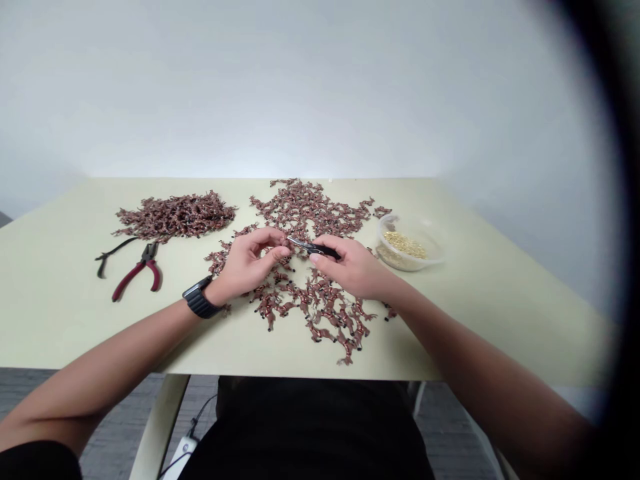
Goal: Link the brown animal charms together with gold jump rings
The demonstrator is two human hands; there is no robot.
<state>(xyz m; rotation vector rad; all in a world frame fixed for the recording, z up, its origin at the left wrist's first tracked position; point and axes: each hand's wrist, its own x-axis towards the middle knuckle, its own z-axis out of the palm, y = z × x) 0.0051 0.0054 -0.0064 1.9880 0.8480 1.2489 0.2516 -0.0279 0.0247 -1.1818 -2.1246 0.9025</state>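
My left hand [250,263], with a black watch at its wrist, pinches something small between thumb and fingers; what it is cannot be made out. My right hand [353,267] grips black-handled pliers [313,247] whose tip points left and meets the left fingertips. Both hands hover over a spread of small brown charms [320,307] scattered across the middle of the pale green table [500,313].
A heaped pile of the same brown charms [175,217] lies at the back left. Red-handled pliers [140,270] and a black cord [113,253] lie in front of that pile. A clear tub of small gold pieces [407,243] stands right of my right hand.
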